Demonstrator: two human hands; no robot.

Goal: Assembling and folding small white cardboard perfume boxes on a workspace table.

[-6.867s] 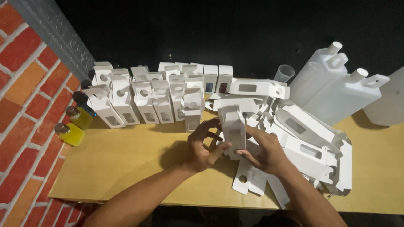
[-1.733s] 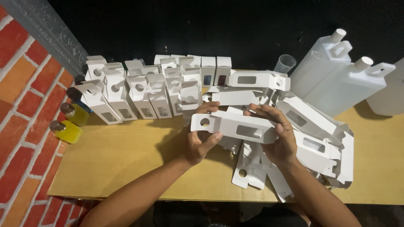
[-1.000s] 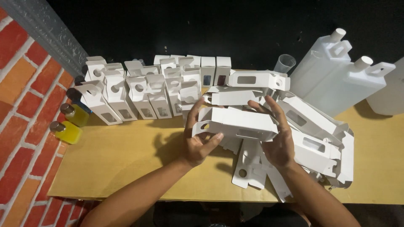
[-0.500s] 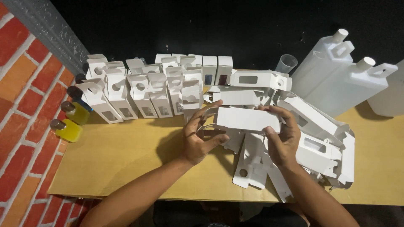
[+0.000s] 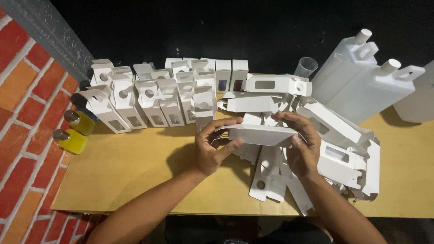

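You are holding a flat white carton blank point(image 5: 262, 134) just in front of the row of folded boxes point(image 5: 153, 97), its long axis running left to right, level. Your left hand point(image 5: 213, 147) and right hand point(image 5: 300, 143) are each pinching an end.

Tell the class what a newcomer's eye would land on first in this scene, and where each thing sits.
At centre, the left hand and right hand grip a flat white carton between them above the tan table. Behind them stand rows of folded white boxes, with a loose heap of flat cartons to the right. Two yellow bottles lie by the brick wall.
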